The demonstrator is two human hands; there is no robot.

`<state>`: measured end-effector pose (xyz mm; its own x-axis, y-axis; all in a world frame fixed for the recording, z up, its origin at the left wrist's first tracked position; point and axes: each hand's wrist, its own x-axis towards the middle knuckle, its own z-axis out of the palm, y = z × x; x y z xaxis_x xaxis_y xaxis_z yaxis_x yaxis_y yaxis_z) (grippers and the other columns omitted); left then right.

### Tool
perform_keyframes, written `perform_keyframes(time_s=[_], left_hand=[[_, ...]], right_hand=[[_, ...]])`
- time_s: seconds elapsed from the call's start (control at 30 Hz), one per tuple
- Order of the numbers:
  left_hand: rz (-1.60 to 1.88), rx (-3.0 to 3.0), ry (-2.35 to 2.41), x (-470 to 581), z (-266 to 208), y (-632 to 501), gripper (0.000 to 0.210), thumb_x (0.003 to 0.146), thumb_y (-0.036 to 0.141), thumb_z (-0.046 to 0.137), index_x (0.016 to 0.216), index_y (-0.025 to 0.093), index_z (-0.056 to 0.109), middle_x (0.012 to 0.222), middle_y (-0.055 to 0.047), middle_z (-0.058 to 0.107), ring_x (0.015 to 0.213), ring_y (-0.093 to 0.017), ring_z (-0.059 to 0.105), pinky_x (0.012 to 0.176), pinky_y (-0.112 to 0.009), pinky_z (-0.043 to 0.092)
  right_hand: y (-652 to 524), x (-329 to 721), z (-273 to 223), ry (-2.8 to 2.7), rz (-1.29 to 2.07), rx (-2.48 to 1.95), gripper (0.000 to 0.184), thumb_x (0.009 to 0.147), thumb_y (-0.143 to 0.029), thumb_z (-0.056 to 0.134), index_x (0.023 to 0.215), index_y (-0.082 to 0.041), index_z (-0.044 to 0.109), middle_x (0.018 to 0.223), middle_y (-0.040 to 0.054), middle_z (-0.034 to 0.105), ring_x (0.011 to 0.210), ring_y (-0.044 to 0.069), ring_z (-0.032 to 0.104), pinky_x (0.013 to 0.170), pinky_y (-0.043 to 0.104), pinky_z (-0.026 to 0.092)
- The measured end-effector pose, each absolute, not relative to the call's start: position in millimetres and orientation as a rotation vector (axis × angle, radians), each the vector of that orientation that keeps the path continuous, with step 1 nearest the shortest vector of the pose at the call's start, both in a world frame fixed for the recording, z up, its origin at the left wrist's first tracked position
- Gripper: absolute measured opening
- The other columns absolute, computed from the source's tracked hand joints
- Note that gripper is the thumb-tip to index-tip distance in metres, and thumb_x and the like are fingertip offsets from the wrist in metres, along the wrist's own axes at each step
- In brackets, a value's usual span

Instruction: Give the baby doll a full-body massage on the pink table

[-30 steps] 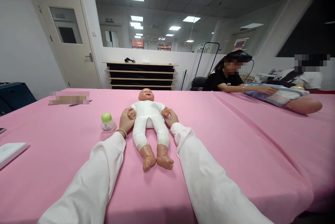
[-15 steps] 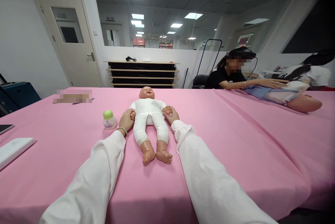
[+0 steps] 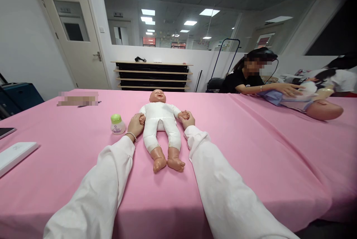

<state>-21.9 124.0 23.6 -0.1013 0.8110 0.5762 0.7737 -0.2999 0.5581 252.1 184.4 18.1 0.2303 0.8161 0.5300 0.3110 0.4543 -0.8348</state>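
Note:
A baby doll (image 3: 159, 114) with a white cloth body and bare plastic head, hands and feet lies on its back on the pink tablecloth (image 3: 240, 149), feet toward me. My left hand (image 3: 135, 125) is closed round the doll's hand on the left side. On the other side, my right hand (image 3: 187, 119) grips the doll's other hand, thumb against its palm. Both doll arms are spread a little outward. Just left of my left hand stands a small clear jar with a green lid (image 3: 117, 124).
At the left edge lie a white box-like device (image 3: 18, 157) and a phone (image 3: 7, 132). A blurred flat item (image 3: 78, 99) rests farther back. Across the table at right, a person (image 3: 245, 75) in black handles another doll (image 3: 323, 109). Shelves (image 3: 153, 75) stand behind the table.
My right hand has shifted slightly outward with the doll's hand, its fingers now more closed on it. The view has tilted slightly. The other person's hand has moved a little on their doll.

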Motion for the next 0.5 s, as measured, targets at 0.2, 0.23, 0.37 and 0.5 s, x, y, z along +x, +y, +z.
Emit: perform_keyframes(time_s=[0.2, 0.23, 0.37, 0.5], left_hand=[[1.388, 2.092, 1.832, -21, 24, 123, 0.037, 0.069, 0.013, 0.051, 0.106, 0.017, 0.056, 0.108, -0.009, 0.059, 0.098, -0.022, 0.055, 0.087, -0.035, 0.044], [1.386, 2.094, 1.833, -21, 24, 123, 0.037, 0.069, 0.013, 0.051, 0.105, 0.017, 0.056, 0.107, -0.009, 0.06, 0.098, -0.022, 0.055, 0.087, -0.035, 0.044], [1.377, 2.099, 1.84, -22, 24, 124, 0.036, 0.069, 0.013, 0.051, 0.104, 0.018, 0.056, 0.106, -0.008, 0.06, 0.097, -0.022, 0.055, 0.087, -0.036, 0.044], [1.371, 2.105, 1.844, -23, 23, 125, 0.037, 0.068, 0.013, 0.051, 0.105, 0.018, 0.056, 0.107, -0.009, 0.06, 0.097, -0.022, 0.055, 0.087, -0.036, 0.044]], right_hand=[[188, 255, 15, -1.314, 0.474, -1.161, 0.027, 0.062, -0.029, 0.054, 0.086, -0.018, 0.052, 0.093, 0.0079, 0.064, 0.086, 0.019, 0.06, 0.082, 0.036, 0.048], [188, 255, 14, -1.342, 0.482, -1.164, 0.026, 0.062, -0.029, 0.055, 0.085, -0.018, 0.053, 0.092, 0.0074, 0.064, 0.084, 0.019, 0.06, 0.081, 0.036, 0.048], [183, 252, 15, -1.503, 0.521, -1.154, 0.024, 0.063, -0.027, 0.056, 0.086, -0.019, 0.057, 0.09, 0.0046, 0.065, 0.082, 0.018, 0.06, 0.082, 0.036, 0.048], [178, 248, 17, -1.65, 0.545, -1.121, 0.04, 0.06, -0.015, 0.056, 0.099, -0.02, 0.057, 0.094, 0.0023, 0.063, 0.083, 0.014, 0.059, 0.083, 0.032, 0.048]])
